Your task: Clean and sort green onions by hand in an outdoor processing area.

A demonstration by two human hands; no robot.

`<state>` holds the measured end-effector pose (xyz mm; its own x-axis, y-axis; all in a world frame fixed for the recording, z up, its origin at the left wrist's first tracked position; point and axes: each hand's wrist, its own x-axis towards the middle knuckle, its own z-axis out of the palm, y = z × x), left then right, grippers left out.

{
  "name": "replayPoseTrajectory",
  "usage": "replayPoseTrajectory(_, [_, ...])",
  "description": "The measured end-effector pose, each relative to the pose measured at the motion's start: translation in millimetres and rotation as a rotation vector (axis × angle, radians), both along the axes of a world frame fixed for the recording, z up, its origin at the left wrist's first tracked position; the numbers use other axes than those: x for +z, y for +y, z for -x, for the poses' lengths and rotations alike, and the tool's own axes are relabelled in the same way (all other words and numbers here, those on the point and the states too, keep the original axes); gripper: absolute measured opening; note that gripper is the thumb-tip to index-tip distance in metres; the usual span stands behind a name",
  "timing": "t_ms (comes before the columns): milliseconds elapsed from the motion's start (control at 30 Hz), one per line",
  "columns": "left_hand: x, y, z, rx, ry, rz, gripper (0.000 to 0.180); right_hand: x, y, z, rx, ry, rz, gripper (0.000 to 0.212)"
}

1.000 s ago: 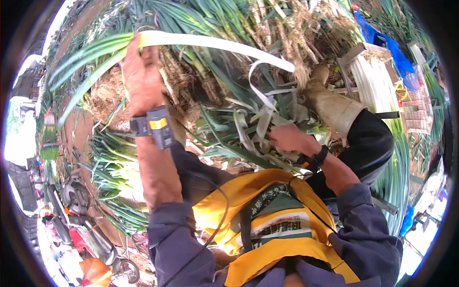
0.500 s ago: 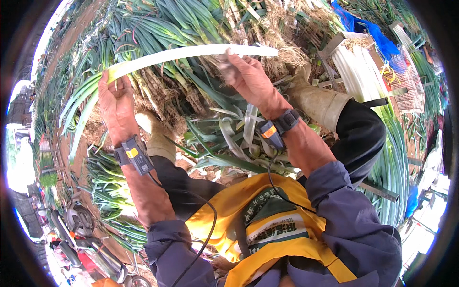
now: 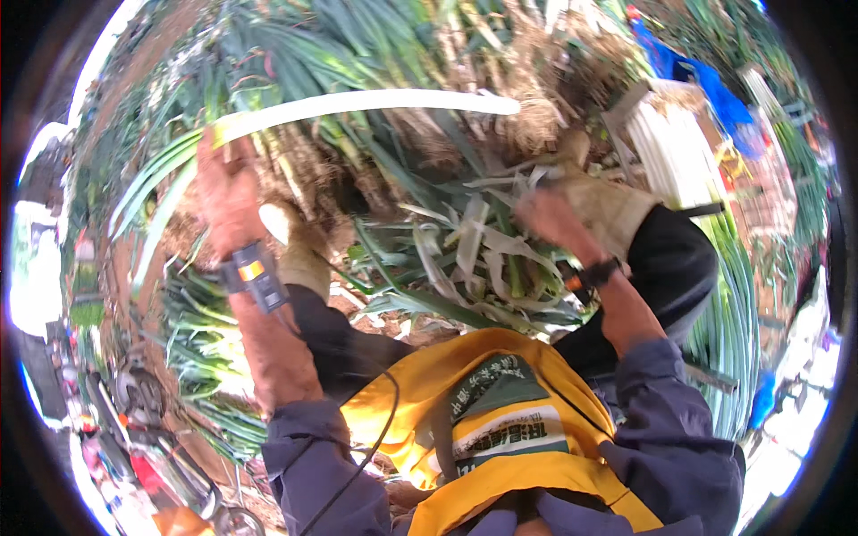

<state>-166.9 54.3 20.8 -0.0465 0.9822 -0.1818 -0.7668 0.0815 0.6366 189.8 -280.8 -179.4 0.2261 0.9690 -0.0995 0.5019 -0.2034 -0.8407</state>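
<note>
My left hand (image 3: 229,196) is closed around a long green onion (image 3: 375,101) where its white shaft turns into green leaves. The shaft stretches rightward in a gentle arc, with its root end near a clump of roots. Apart from the onion, my right hand (image 3: 556,219) is lower down, beside my right boot (image 3: 608,210) and over loose peeled leaves (image 3: 474,241). Motion smears its fingers, so I cannot make out whether it holds a strip of peel.
Unpeeled green onions (image 3: 313,45) with dirty roots are heaped in front. A stack of peeled white onions (image 3: 675,143) rests on a rack at the right, near a blue plastic sheet (image 3: 688,67). Another bunch (image 3: 206,344) lies by my left forearm.
My right hand has come off the onion's shaft and moved down and to the right, over the peelings. The left hand still holds the onion in nearly the same place.
</note>
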Motion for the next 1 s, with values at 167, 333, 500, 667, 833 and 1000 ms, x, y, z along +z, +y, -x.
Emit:
replayPoseTrajectory(167, [-23,-27,-45,-0.11,-0.111,-0.044,0.024,112,34,67,0.227,0.021,0.279,0.048])
replayPoseTrajectory(333, [-25,-56,-81,-0.236,-0.144,-0.084,0.023,139,104,93,-0.045,0.975,-0.253,0.049])
replayPoseTrajectory(500, [-15,-87,-101,-0.477,-0.111,-0.098,0.017,150,160,112,-0.209,1.558,-0.576,0.025])
replayPoseTrajectory(667, [-10,-83,-101,-0.553,0.048,-0.275,0.021,162,162,109,-0.402,1.512,-0.636,0.022])
replayPoseTrajectory(833, [-14,-89,-102,-0.532,0.164,-0.274,0.019,160,160,99,-0.436,1.522,-0.652,0.026])
replayPoseTrajectory(1000, [-18,-88,-104,-0.487,0.256,-0.22,0.017,161,161,104,-0.532,1.579,-0.603,0.028])
